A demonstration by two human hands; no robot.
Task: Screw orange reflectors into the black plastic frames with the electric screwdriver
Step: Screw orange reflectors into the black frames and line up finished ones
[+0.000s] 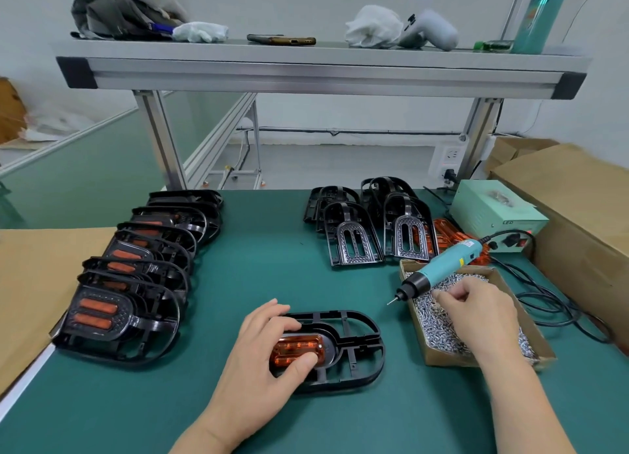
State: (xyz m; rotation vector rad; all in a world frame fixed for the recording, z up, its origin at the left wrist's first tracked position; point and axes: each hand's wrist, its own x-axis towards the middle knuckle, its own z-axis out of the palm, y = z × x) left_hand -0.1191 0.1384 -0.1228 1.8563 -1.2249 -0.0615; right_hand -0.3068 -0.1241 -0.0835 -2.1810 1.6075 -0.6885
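The left hand (262, 348) holds the orange reflector (297, 348) seated in its black frame (360, 344) near the front of the bench (272, 249), thumb and fingers (286, 324) curled over opposite edges, likely so it cannot shift before fastening. The right hand (476, 307) dips bent fingers into the box of screws (439, 355); whether they pinch one, I cannot tell. The electric screwdriver (446, 263) lies across the box corner, close for pickup. Finished frames (129, 283) are lined up left, the bare ones (354, 239) right.

head view looks forward and down, close over bench (238, 249).
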